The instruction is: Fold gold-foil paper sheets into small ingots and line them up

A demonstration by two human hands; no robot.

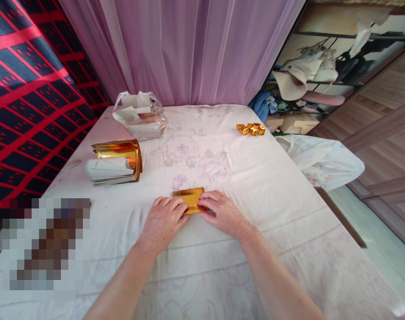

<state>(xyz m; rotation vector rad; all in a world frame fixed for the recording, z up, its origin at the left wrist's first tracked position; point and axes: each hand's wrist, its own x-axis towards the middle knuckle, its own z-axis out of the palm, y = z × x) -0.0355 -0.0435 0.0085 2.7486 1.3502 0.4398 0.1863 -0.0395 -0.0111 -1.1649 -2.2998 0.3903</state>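
A piece of shiny gold foil paper (191, 196), seemingly folded into a narrow rectangle, lies on the table in front of me. My left hand (164, 220) grips its near left part, thumb and fingers drawn together. At the right end, my right hand (225, 212) pinches the paper between thumb and fingers. Part of the near edge is hidden by the fingers. Farther left sits a curled stack of gold and white foil paper (117, 150). Several small crumpled-looking gold foil shapes (251, 129) are grouped at the far right of the table.
A floral cloth (202, 266) covers the table. A clear plastic bag (140, 118) of paper stands at the back left. A blurred-out patch (52, 244) covers something at the left front. Beyond the right edge are a white bag (329, 160) and a shoe rack (317, 84).
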